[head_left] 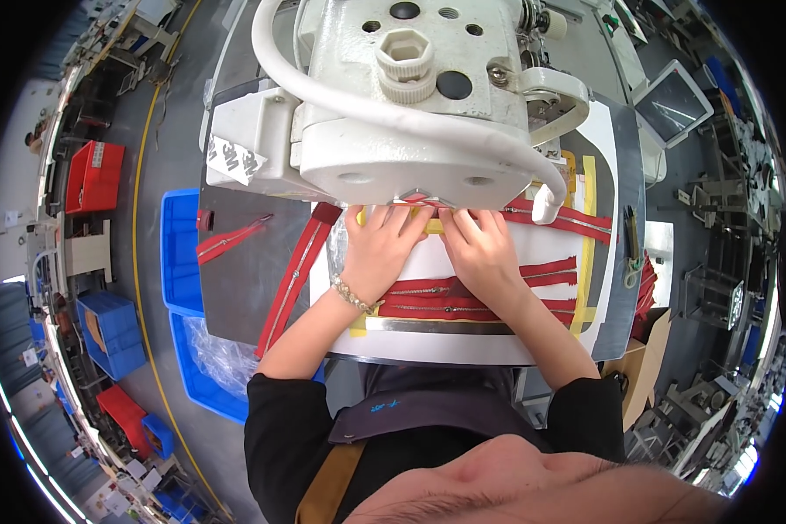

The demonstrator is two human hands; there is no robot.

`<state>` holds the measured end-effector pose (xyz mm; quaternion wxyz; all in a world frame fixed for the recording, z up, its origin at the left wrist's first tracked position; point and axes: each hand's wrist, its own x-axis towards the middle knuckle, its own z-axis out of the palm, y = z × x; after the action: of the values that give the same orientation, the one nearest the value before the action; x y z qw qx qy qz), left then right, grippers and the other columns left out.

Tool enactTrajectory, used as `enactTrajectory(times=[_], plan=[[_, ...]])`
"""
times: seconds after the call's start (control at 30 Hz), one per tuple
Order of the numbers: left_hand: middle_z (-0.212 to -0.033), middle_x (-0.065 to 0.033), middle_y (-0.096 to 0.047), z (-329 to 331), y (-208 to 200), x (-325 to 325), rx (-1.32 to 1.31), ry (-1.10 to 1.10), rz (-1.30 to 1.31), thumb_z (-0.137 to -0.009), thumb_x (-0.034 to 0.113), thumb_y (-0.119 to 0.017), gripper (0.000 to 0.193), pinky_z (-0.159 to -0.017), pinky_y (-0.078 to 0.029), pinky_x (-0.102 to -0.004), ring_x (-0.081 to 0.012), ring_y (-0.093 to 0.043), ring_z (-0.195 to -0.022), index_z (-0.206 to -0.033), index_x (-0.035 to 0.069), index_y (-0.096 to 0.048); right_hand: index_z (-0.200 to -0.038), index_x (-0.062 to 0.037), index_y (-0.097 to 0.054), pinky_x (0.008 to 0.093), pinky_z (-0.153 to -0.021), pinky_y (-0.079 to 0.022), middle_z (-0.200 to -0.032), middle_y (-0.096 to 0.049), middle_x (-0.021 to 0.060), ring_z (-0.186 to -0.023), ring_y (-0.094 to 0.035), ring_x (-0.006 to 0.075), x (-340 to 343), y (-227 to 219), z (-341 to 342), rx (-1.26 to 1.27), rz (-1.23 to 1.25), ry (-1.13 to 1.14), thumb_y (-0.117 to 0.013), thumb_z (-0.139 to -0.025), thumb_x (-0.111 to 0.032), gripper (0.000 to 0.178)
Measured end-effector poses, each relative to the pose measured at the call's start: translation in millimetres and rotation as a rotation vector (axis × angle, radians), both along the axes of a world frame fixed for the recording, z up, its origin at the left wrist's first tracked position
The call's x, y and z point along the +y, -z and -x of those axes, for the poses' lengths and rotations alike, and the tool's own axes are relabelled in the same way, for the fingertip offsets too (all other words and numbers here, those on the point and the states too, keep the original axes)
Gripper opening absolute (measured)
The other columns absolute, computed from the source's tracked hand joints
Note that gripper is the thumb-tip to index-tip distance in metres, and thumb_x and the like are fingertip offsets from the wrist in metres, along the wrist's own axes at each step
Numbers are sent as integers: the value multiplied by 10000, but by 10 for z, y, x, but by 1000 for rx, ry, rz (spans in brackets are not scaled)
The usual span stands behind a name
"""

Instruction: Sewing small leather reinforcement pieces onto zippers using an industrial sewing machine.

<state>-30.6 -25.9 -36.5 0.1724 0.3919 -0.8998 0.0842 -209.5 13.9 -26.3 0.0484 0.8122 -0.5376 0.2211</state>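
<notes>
We see a red zipper tape (428, 212) lying flat across the white template sheet (463, 258), right at the front edge of the sewing machine head, its middle pressed under the fingertips. It runs on to the right as a straight red strip with a silver line of teeth down its centre. A strip of yellow tape (431, 226) lies under it between the fingers. Nearer to us, two more red zippers (450, 299) lie side by side on the same sheet, partly covered by the wrists.
</notes>
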Motion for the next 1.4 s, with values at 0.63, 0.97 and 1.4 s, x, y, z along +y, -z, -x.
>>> enactTrajectory(times=[0.63, 0.97, 1.4], plan=[[-956, 66, -562, 14, 31, -31, -14, 2, 31, -790, 327, -661, 355, -897, -313, -472, -121, -524, -936, -1132, 238, -635, -1013, 39, -643, 315, -773, -463, -953, -554, 103, -897, -562, 240, -38, -6, 1, 37, 68, 17, -583, -749, -87, 299], [-920, 61, -548, 6, 11, -62, -13, 34, 3, -786, 327, -673, 392, -903, -302, -494, -127, -524, -937, -1163, 235, -622, -1023, 42, -642, 323, -795, -462, -957, -564, 102, -891, -559, 239, -34, 14, 26, 9, 57, 2, -587, -745, -77, 308], [-992, 57, -571, -33, 12, -79, -33, 28, -27, -772, 319, -686, 425, -909, -317, -513, -158, -507, -1016, -1184, 238, -617, -1022, 3, -592, 358, -844, -452, -1025, -587, 104, -968, -574, 250, -17, 47, 28, 5, 55, -5, -674, -726, -103, 325]])
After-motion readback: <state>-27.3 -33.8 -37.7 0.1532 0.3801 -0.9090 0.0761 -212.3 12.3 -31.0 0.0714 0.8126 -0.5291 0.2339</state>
